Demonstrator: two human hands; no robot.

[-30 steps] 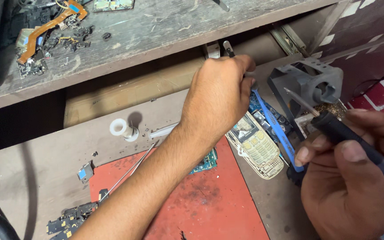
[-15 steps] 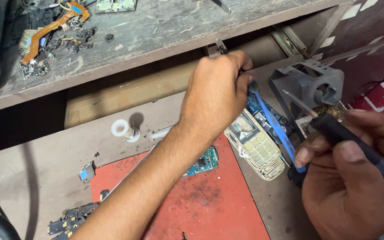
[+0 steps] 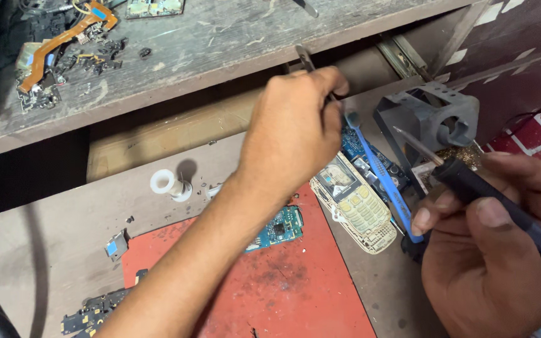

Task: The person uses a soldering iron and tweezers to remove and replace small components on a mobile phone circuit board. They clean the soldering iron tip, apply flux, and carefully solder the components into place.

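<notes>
My left hand (image 3: 292, 128) reaches across the bench and grips metal tweezers (image 3: 303, 58), whose upper end sticks out above the fingers near the shelf edge. My right hand (image 3: 493, 250) at the lower right holds a dark-handled soldering iron (image 3: 464, 181), its thin tip pointing up-left toward a grey iron stand (image 3: 430, 122). Between the hands lie a pale keypad phone shell (image 3: 355, 206) and a blue tool (image 3: 380, 178). A green circuit board (image 3: 280, 228) rests on the red mat (image 3: 283, 288), partly under my left forearm.
A worn wooden shelf (image 3: 220, 44) runs across the top, carrying an orange flex cable (image 3: 64, 40) and small scrap parts. A white ring (image 3: 164, 181) and a small blue-faced part (image 3: 117, 245) lie on the bench. Dark circuit strips (image 3: 92, 310) sit at the lower left.
My left hand with the tweezers has drifted slightly up and toward the shelf. The right hand and soldering iron have stayed put.
</notes>
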